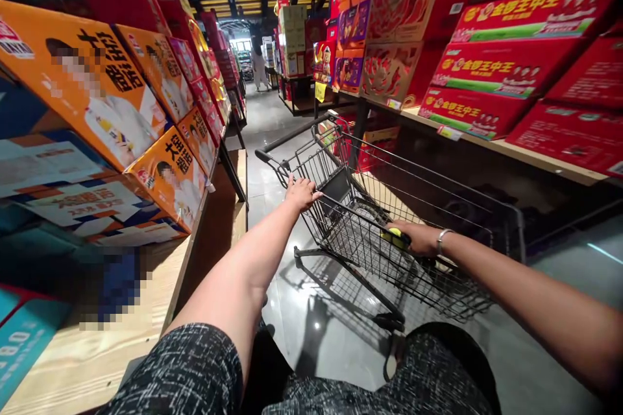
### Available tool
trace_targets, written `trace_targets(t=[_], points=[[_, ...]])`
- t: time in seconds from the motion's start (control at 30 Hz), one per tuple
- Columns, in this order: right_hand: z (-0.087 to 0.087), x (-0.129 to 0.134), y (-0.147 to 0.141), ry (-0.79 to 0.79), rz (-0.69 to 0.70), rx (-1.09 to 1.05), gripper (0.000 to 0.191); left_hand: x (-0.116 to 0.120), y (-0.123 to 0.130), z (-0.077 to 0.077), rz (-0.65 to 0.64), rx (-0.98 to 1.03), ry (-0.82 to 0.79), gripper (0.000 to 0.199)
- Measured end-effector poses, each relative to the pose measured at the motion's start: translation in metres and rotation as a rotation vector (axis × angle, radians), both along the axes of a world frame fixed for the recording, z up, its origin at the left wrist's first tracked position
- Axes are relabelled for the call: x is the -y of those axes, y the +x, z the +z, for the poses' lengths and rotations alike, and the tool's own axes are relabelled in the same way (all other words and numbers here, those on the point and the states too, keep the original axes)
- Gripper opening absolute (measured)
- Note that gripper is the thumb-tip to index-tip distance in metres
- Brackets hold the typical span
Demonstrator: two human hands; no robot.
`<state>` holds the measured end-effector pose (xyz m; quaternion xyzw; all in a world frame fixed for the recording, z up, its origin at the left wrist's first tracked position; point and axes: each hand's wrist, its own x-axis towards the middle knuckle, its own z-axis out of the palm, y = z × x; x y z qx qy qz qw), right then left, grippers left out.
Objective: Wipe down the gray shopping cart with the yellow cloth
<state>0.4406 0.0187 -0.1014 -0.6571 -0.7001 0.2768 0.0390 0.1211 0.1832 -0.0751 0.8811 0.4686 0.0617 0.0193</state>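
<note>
A black wire shopping cart point(341, 207) stands crosswise in the aisle, its handle bar at the upper left. My left hand point(302, 194) is closed over the cart's near top rim, close to the handle end. Farther along the same side, my right hand point(411, 237), with a silver bracelet at the wrist, grips the side rim beside a yellow-green piece point(393, 238). The fingertips of the right hand are partly hidden. No goods can be made out in the cart basket.
Orange boxes point(168, 178) are stacked on a wooden shelf at the left. Red boxes point(487, 68) fill the right shelf, close beside the cart. A person point(259, 58) stands far down the grey-floored aisle.
</note>
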Motion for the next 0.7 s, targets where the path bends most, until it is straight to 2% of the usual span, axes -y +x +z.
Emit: trace_targets(t=[0.1,0.17,0.27,0.37,0.47,0.53,0.6,0.7], points=[[0.000,0.002,0.017,0.010,0.055,0.060,0.053,0.018,-0.002,-0.001,-0.011,0.022,0.009,0.042],[-0.001,0.005,0.035,0.016,0.060,0.171,0.055,0.038,-0.003,-0.003,-0.020,0.041,0.033,0.037],[0.001,0.008,0.062,0.045,0.026,0.451,0.065,0.078,0.000,-0.006,-0.045,0.063,0.045,0.031],[0.004,0.008,0.082,0.160,-0.041,0.660,0.058,0.123,0.010,-0.008,-0.073,0.064,0.028,0.040],[0.007,0.000,0.092,0.263,-0.170,0.676,0.042,0.166,0.020,-0.012,-0.166,0.076,-0.005,0.068],[0.010,-0.011,0.096,0.279,-0.225,0.638,0.038,0.189,0.025,-0.016,-0.258,0.054,-0.037,0.075],[0.014,-0.028,0.095,0.244,-0.209,0.601,0.040,0.207,0.029,-0.021,-0.297,0.039,-0.050,0.076],[0.026,-0.053,0.084,0.160,-0.125,0.536,0.045,0.223,0.029,-0.030,-0.284,0.082,-0.026,0.075]])
